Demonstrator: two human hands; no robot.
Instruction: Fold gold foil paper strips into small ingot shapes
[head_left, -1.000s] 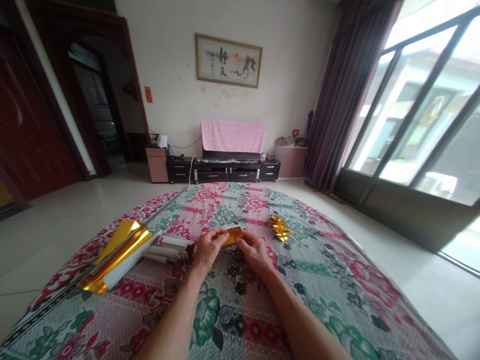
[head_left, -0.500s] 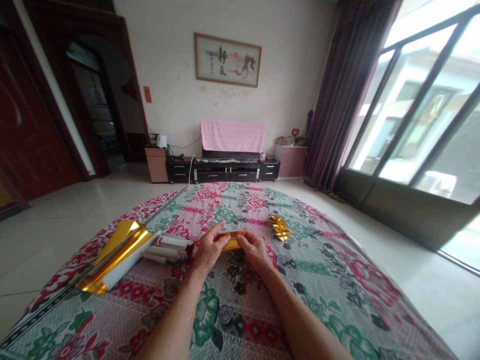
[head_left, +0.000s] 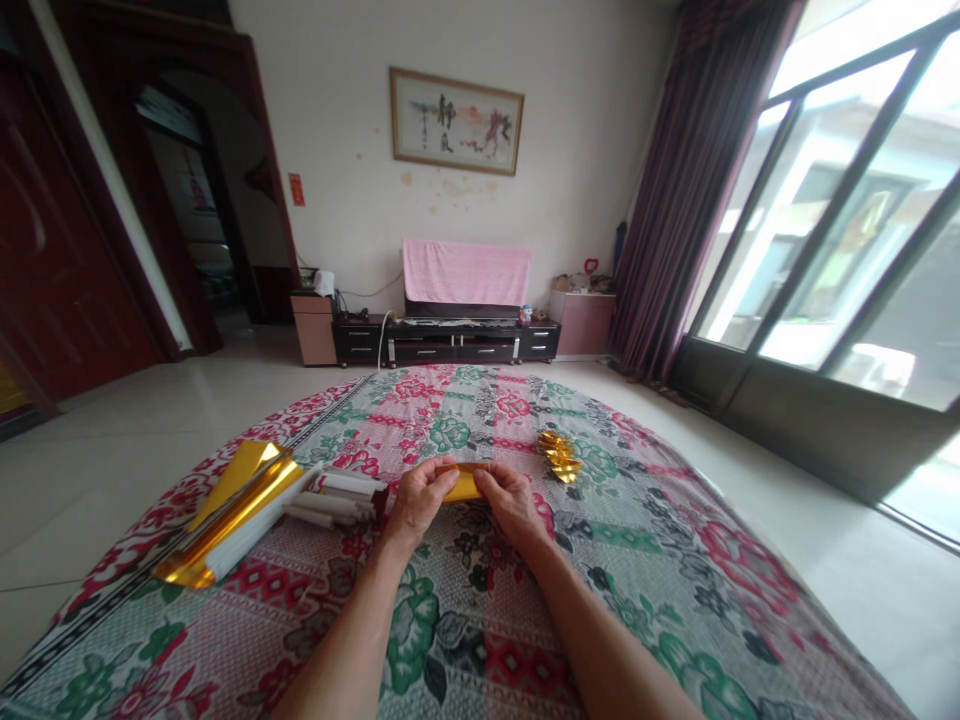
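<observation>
Between my two hands is a small piece of gold foil paper (head_left: 466,485), held just above the patterned cloth. My left hand (head_left: 421,496) pinches its left end with thumb and fingers. On the opposite end, the thumb and fingers of my right hand (head_left: 511,497) are closed in the same way. Fingers cover both ends of the paper. Beyond my right hand lie several folded gold foil pieces (head_left: 560,457) in a short row. Left of my left hand are several white paper rolls (head_left: 337,500), with large gold foil sheets (head_left: 244,510) next to them.
A flowered cloth (head_left: 450,400) covers the rounded surface before me. Farther back stand a low black cabinet (head_left: 457,347) and a pink cloth (head_left: 466,270) draped over something. Windows (head_left: 840,240) and a dark curtain (head_left: 660,200) are on the right.
The raised fingers of my left hand have come down and closed onto the gold foil paper. My right hand stays in nearly the same place.
</observation>
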